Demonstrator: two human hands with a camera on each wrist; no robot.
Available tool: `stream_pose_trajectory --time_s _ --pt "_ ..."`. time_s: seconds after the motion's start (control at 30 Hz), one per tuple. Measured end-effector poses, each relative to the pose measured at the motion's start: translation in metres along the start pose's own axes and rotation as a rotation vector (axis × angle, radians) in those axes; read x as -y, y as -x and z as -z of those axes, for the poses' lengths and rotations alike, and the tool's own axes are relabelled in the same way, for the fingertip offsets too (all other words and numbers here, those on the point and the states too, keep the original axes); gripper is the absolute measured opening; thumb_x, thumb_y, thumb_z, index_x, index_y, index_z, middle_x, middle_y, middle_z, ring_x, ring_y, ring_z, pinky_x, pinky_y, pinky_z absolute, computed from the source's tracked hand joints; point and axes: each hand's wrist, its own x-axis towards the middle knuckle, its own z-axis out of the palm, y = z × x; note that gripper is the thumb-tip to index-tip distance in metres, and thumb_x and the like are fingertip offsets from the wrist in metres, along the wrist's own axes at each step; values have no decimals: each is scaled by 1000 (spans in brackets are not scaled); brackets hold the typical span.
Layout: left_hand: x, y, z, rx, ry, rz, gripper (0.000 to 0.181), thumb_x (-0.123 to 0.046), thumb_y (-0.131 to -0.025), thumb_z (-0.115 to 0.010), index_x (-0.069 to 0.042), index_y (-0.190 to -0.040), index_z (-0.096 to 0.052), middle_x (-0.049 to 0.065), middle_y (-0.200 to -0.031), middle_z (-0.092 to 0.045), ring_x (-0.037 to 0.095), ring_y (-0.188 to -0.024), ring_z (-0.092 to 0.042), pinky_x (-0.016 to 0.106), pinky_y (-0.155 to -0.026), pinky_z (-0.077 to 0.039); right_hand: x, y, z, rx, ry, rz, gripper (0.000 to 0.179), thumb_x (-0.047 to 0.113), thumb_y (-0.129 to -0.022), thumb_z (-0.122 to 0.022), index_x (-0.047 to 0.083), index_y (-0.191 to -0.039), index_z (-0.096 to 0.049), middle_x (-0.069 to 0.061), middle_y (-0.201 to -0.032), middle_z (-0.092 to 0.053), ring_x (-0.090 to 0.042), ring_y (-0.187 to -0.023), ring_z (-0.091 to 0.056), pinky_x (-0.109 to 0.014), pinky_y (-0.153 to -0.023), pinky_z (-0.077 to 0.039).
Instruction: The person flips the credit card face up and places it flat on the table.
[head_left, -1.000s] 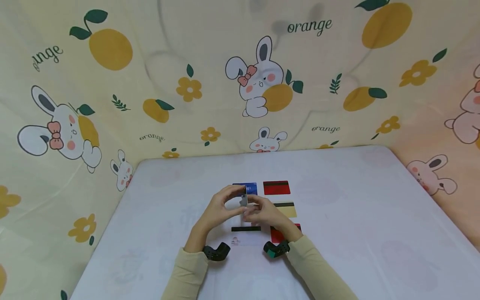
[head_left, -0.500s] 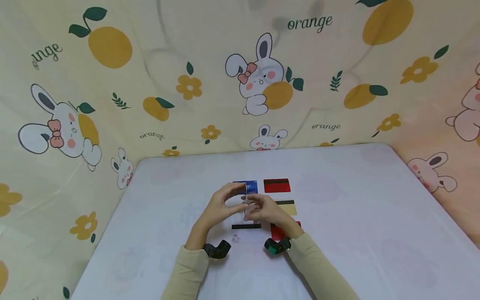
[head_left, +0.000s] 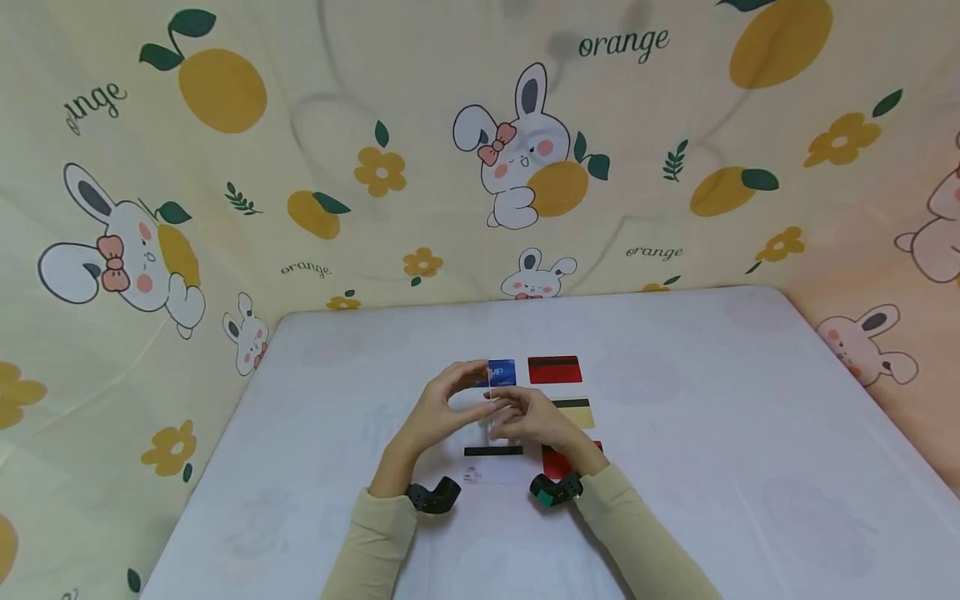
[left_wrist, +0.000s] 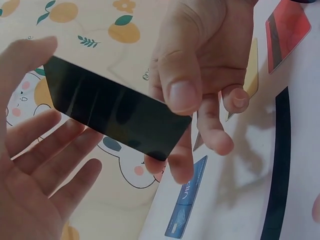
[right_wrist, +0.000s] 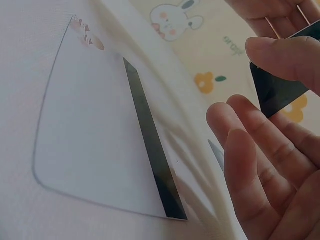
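A thin dark card (left_wrist: 110,107) is held up between both hands, seen almost edge-on in the head view. My left hand (head_left: 441,408) pinches one end, its thumb and fingers at opposite long edges, as the left wrist view shows. At the other end my right hand (head_left: 534,419) grips a corner, the thumb on the dark face and fingertips behind. Below the hands lies a white card (right_wrist: 95,125) with a black stripe. Just beyond them is a blue VIP card (head_left: 502,372), partly covered by the left fingers in the head view.
To the right of the hands lie a red card (head_left: 555,369) with a dark stripe, a gold card (head_left: 576,414) and another red card (head_left: 557,464), the last two partly hidden by the right hand and wrist. They rest on a white-covered table (head_left: 697,433) before a patterned cloth (head_left: 420,100).
The held card has turned from showing a little of its face to nearly edge-on. More of the blue card shows in the head view. Both hands keep their grip.
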Motion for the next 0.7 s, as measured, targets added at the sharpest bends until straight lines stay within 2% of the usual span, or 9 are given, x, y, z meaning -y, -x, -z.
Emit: stream_pose_trajectory --time_s 0.3,0.7 --pt "-2 -1 3 -22 -8 17 54 -14 -85 -73 -11 -136 -52 12 -128 -60 27 -120 -60 40 -107 -46 0 -1 4 -6 -4 22 63 4 -84 -69 -5 -140 -42 -29 -124 -58 -3 -79 -69 -22 -64 -55" --pt "0 1 7 -29 9 6 54 -11 -86 -71 -7 -136 -51 20 -128 -59 31 -119 -60 41 -105 -48 1 1 6 -52 5 24 60 4 -82 -71 -6 -135 -46 -34 -121 -60 -3 -78 -69 -26 -65 -57"
